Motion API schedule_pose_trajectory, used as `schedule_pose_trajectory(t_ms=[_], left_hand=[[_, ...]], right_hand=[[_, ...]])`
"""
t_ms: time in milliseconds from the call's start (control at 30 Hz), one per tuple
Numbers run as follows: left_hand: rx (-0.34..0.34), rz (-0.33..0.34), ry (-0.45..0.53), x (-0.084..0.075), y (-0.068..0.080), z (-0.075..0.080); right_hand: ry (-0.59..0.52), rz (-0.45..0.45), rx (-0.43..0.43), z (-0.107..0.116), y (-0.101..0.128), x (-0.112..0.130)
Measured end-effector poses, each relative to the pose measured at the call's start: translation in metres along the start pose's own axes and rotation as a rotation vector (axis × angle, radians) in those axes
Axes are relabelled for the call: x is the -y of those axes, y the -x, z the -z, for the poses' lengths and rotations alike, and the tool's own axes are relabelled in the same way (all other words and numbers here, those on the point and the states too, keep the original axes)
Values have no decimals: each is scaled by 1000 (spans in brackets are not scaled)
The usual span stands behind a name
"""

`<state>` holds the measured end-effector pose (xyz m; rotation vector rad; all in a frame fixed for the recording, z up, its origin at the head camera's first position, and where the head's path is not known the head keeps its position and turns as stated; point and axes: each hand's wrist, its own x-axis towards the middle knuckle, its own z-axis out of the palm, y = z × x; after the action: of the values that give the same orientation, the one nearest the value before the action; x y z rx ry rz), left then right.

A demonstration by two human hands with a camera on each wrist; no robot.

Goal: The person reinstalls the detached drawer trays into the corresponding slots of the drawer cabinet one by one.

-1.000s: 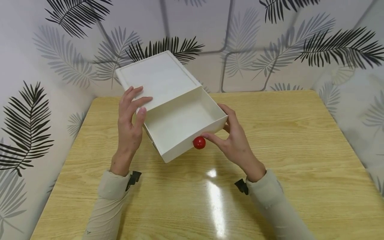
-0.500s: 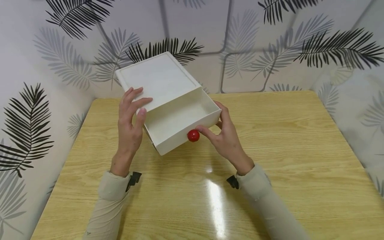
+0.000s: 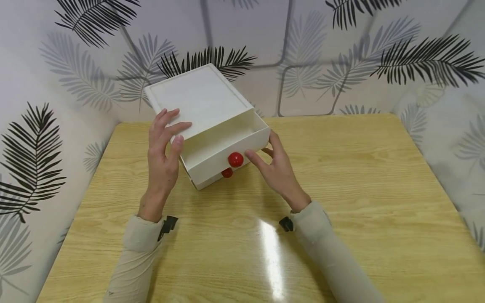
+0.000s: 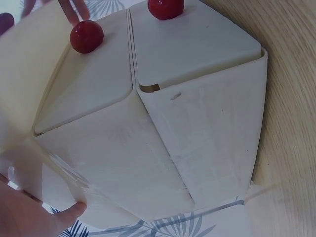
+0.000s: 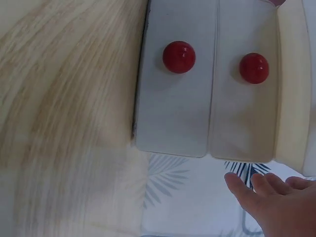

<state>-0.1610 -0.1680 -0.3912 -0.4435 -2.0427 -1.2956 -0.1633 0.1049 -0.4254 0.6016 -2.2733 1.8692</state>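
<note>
A white drawer unit (image 3: 201, 99) stands askew on the table, its top drawer (image 3: 227, 151) pulled partway out; the visible part inside holds nothing. That drawer has a round red knob (image 3: 235, 159), and a second red knob (image 3: 227, 172) shows below it. Both wrist views show two lower drawers with red knobs, pushed in. My left hand (image 3: 163, 153) rests on the unit's top at the front left, thumb at the edge. My right hand (image 3: 278, 170) is at the drawer's front right corner, thumb against the front beside the knob, the other fingers extended along the right side, partly hidden.
The wooden table (image 3: 360, 189) extends around the unit, with a bright light reflection (image 3: 270, 261) in front. Behind it rises a wall with leaf-patterned covering (image 3: 314, 50). A dark device (image 3: 168, 226) sits at each wrist.
The top drawer has slid inward, away from me, with my right hand moving along left and forward. The lower red knob has come into view. My left hand stays put.
</note>
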Motion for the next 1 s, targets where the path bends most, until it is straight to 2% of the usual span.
schedule_pose_trajectory(t_ms=[433,1000], left_hand=[[6,3,4,2,1,1],[20,29,8,-2,1,1]], right_hand=[[-33,-64,17,-12,-8,-21],[-16,-97,-80,-26,-20,-22]])
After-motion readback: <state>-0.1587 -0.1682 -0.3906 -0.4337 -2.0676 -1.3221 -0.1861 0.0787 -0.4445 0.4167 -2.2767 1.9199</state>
